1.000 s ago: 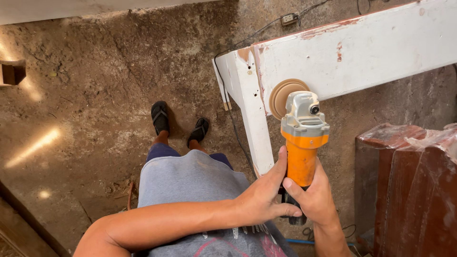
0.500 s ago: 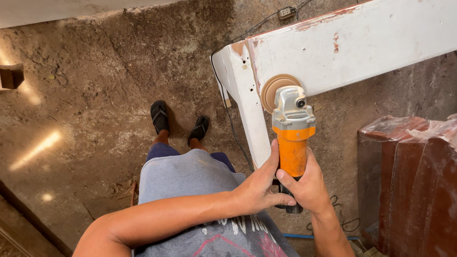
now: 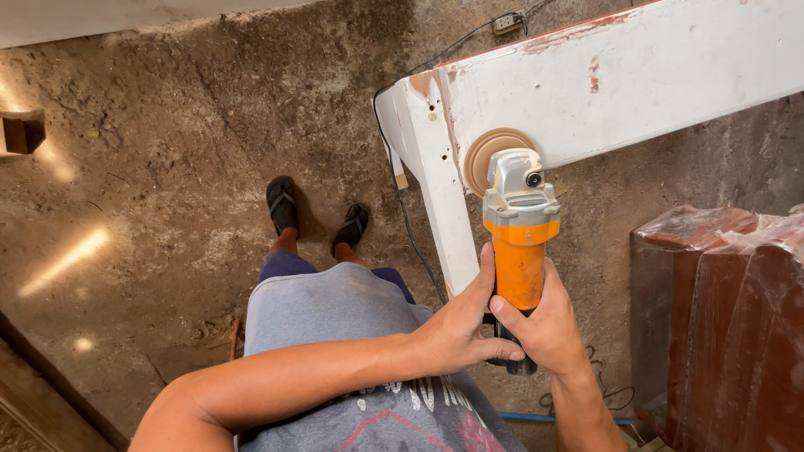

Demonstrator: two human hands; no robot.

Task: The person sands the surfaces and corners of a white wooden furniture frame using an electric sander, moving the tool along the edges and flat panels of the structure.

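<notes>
Both hands are wrapped round the orange grinder (image 3: pixel 519 251), which points away from the person's body toward the white frame (image 3: pixel 620 84). The left hand (image 3: pixel 456 331) grips the rear of the handle from the side, thumb laid up along the orange body; the right hand (image 3: pixel 548 326) clasps it from the other side, fingers curled tight round the dark tail end. Neither hand is loose.

The sanding disc (image 3: pixel 494 155) sits at the inside corner of the frame, where the long rail meets the leg (image 3: pixel 435 184). It looks to be against the paint, though from this angle I can't be sure it is actually touching.

To do this well, I'd judge the disc wants to meet the wood at a shallow tilt, not flat on and not dug in on its edge, since a corner like this gouges easily. Light pressure and steady sweeps along the grain should lift the white coat evenly; bare brown patches already show near the corner and on the rail. The black cord (image 3: pixel 402 209) hangs just beside the leg, so it should stay clear of the disc. The red wrapped stack (image 3: pixel 720 318) stands near the right elbow, and feet in sandals (image 3: pixel 280 205) are below, well apart from the tool.
</notes>
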